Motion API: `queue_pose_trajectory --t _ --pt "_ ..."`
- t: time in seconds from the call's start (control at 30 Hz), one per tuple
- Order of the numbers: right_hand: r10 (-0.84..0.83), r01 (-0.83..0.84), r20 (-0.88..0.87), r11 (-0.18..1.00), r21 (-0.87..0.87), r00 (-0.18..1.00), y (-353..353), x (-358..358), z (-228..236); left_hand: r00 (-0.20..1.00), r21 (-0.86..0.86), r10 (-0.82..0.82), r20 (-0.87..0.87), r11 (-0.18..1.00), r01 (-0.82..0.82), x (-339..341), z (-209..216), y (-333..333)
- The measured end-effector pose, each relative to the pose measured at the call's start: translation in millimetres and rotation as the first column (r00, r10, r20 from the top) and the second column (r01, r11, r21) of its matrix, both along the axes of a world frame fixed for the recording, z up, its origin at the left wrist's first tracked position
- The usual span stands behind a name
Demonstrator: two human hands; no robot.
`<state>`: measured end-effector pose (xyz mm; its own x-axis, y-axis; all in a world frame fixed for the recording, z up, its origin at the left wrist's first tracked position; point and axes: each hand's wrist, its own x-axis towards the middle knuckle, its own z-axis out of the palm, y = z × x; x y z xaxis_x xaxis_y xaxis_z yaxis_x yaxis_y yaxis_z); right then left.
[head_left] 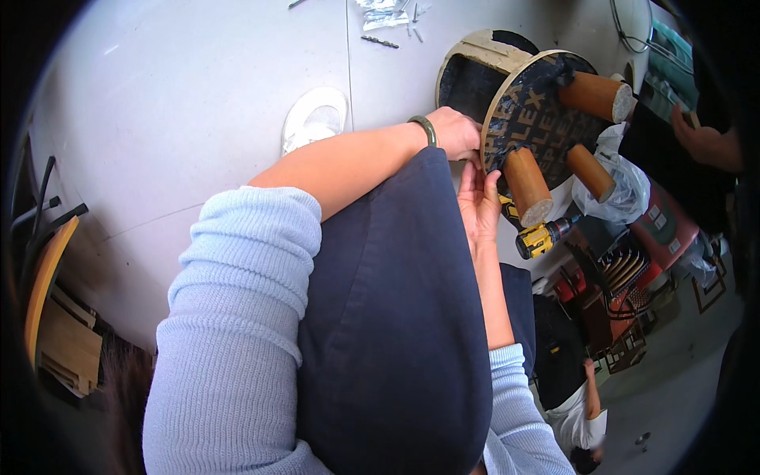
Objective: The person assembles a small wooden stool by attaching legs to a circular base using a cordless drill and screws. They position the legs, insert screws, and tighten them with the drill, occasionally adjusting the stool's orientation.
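Note:
A round wooden board (530,119) stands tilted on edge, with a dark printed face and several thick cylindrical wooden legs (526,188) sticking out of it. Behind it is a second dark round piece with a pale wooden crossbar (492,52). My left hand (457,133), with a green bangle at the wrist, is closed against the left side of the board; its fingertips are hidden. Just below, my right hand (480,207) faces palm up at the lower rim. Its thumb is on the printed face by a leg, its fingers on the other side.
A yellow and black cordless drill (538,237) is right of my right hand, beside a clear plastic bag (621,186). A drill bit (380,41) and small packets (385,14) lie on the pale floor. Chairs stand at right; another person's hand (707,141) shows at far right.

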<state>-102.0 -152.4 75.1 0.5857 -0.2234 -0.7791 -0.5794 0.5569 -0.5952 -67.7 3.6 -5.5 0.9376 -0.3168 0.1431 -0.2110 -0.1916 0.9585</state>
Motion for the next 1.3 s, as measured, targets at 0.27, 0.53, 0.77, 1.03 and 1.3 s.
queue_pose_trajectory --t 0.27,0.53,0.77,1.03,1.3 --pt "0.011 -0.003 -0.074 0.995 0.101 0.997 -5 4 6 0.994 -0.116 -0.112 0.01 0.987 0.112 11 -4 1" --pt "-0.133 0.137 -0.141 0.991 0.014 0.981 -3 9 8 0.983 -0.156 -0.112 -0.147 0.984 0.089 8 -3 -6" --pt "0.046 -0.042 -0.069 0.998 0.056 0.997 -20 20 4 0.985 -0.186 -0.115 -0.129 0.979 0.09 14 -5 -1" --pt "0.201 -0.243 -0.245 0.958 -0.153 0.948 -29 30 39 0.819 0.302 0.425 -0.386 0.897 -0.323 -18 -19 89" --pt "0.203 -0.267 -0.177 0.641 -0.72 0.963 -81 -87 65 0.931 0.493 0.195 -0.31 0.87 -0.018 -37 105 168"
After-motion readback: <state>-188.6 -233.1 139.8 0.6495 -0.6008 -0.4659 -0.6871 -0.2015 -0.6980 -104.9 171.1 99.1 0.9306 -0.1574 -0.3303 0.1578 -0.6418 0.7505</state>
